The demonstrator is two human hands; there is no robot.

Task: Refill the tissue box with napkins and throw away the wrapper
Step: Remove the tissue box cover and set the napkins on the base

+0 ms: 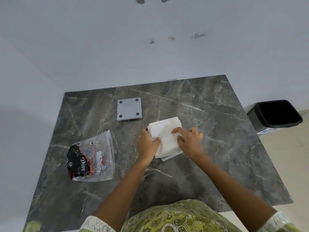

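- We see a dark marble table [209, 104] set against a pale wall, with a person standing at its near edge and reaching both bare arms over it
- In the middle of the table lies a white stack of napkins [164, 134], resting in or on a white tissue box [167, 158] of which only a thin lower rim shows beneath the stack
- The left hand [148, 144] lies on the stack's left side, fingers curled and the thumb pressed onto the top napkin; we read it as gripping the napkins
- The right hand [189, 139] rests on the stack's right side, fingers bent down onto the paper; it presses on the napkins, but we cannot tell whether it truly clasps them
- A grey square lid [129, 109] with four dark round pads at its corners lies flat beyond the stack, near but apart from it
- The clear plastic wrapper [92, 158], printed in black and red with the word "Dove", lies flat on the table's left part, well apart from the hands
- A black bin [275, 114] stands open on the floor just past the table's right edge
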